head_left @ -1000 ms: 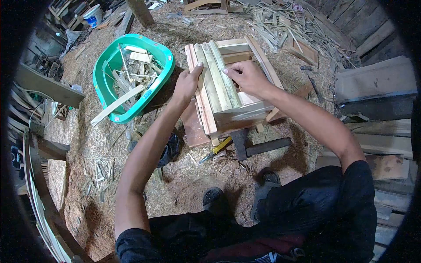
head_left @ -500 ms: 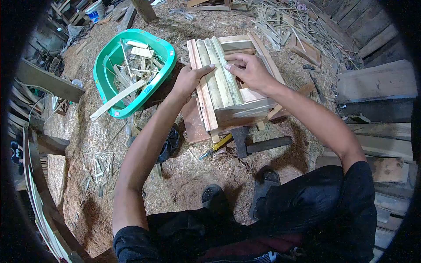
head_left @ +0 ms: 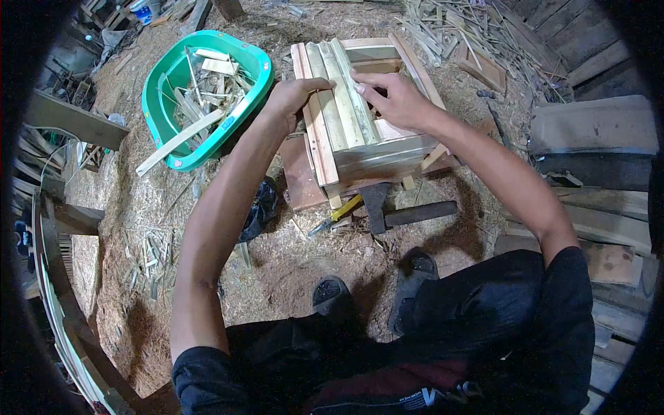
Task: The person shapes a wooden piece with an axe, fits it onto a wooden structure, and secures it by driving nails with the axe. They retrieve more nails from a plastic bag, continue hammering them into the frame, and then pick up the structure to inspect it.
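A wooden box frame (head_left: 387,151) stands on the ground in front of me, with several slats (head_left: 339,104) side by side across the left of its top. My left hand (head_left: 290,98) grips the frame's left edge. Its thumb lies over the slats, and the other fingers are mostly hidden down the side. My right hand (head_left: 398,100) is bent at the slats' inner edge, with thumb and index finger against the innermost slat. Below the frame's near side lie a hammer-like tool (head_left: 377,211) with a dark head and a yellow-handled tool (head_left: 339,216).
A green plastic tub (head_left: 149,104) of wood offcuts stands left, one long strip (head_left: 180,142) jutting over its rim. Scrap wood (head_left: 429,28) is heaped at the back right. Boards (head_left: 595,128) line the right side. Shavings cover the ground near my sandals (head_left: 330,294).
The whole scene has shifted slightly upward in view. My left thumb has moved a little along the slats, and my right index finger looks straighter. Both hands stay at the frame.
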`<state>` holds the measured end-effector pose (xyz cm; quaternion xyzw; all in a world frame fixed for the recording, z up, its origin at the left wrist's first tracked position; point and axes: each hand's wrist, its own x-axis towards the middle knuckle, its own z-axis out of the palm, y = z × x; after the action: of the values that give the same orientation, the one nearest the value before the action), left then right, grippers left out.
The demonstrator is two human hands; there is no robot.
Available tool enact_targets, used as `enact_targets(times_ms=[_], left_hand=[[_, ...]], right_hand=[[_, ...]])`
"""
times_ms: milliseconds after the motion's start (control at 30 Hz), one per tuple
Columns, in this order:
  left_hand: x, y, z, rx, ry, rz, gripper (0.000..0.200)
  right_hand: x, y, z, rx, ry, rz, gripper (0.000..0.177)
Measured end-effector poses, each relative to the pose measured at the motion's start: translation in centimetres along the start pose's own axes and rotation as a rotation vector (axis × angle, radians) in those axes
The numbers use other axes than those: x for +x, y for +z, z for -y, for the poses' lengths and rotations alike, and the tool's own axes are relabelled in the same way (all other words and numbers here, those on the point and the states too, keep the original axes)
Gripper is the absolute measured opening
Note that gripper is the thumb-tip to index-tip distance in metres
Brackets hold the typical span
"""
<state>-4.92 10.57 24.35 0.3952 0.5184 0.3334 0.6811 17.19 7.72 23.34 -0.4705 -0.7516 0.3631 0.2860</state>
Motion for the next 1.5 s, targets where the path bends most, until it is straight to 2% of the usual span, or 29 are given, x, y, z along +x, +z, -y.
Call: enact_targets(times_ms=[33,133,167,267,367,467,667,767,867,967,1067,1167,1267,1367,1500], left_hand=[[0.2,0.1,0.0,0.008,0.003,-0.027,0.035],[0.6,-0.1,0.7,-0.005,0.036,-0.038,0.039],[0.7,-0.2,1.0,-0.013,0.056,-0.029,0.04],[0.6,-0.5,1.3,0.118,0.083,-0.09,0.044],[-0.9,-0.1,0.5,0.248,0.085,-0.108,0.046],[0.1,-0.6,1.3,0.306,0.145,-0.114,0.046],[-0.1,-0.5,1.2,0.368,0.169,-0.121,0.049],[-0.4,-0.3,1.1,0.411,0.171,-0.149,0.051],[-0.2,-0.4,1.3,0.412,0.186,-0.166,0.053],[-0.8,0.0,1.0,0.389,0.194,-0.14,0.053],[-0.7,-0.3,0.8,0.467,0.209,-0.115,0.053],[0.0,-0.5,1.3,0.398,0.227,-0.117,0.052],[0.3,-0.7,1.4,0.444,0.189,-0.124,0.051],[-0.1,-0.4,1.2,0.421,0.178,-0.15,0.051],[-0.3,-0.4,1.2,0.409,0.201,-0.135,0.051]], right_hand=[[0.4,-0.2,0.0,-0.011,0.026,0.022,0.042],[0.5,-0.4,0.2,-0.047,-0.064,-0.025,0.041],[0.2,-0.5,0.4,0.009,-0.009,-0.042,0.037],[0.0,-0.8,0.6,-0.031,-0.013,-0.071,0.034],[-0.3,-0.8,1.4,0.055,0.039,-0.061,0.033],[0.0,-0.8,0.5,-0.068,-0.007,-0.086,0.033],[-0.5,-0.9,1.7,0.088,0.039,-0.011,0.036],[-0.4,-0.3,0.8,-0.021,-0.057,-0.086,0.035],[-0.4,-0.5,1.3,0.082,0.086,-0.016,0.036],[0.0,-0.2,0.2,-0.145,0.029,-0.049,0.036],[-0.6,0.0,1.2,0.052,-0.073,-0.141,0.038],[-0.5,0.1,0.6,-0.043,-0.09,-0.122,0.036],[-0.2,-0.3,-0.4,-0.183,-0.214,-0.012,0.035],[-0.5,0.1,0.9,-0.142,-0.24,-0.171,0.033],[0.1,0.2,-0.5,-0.194,-0.288,-0.098,0.033]])
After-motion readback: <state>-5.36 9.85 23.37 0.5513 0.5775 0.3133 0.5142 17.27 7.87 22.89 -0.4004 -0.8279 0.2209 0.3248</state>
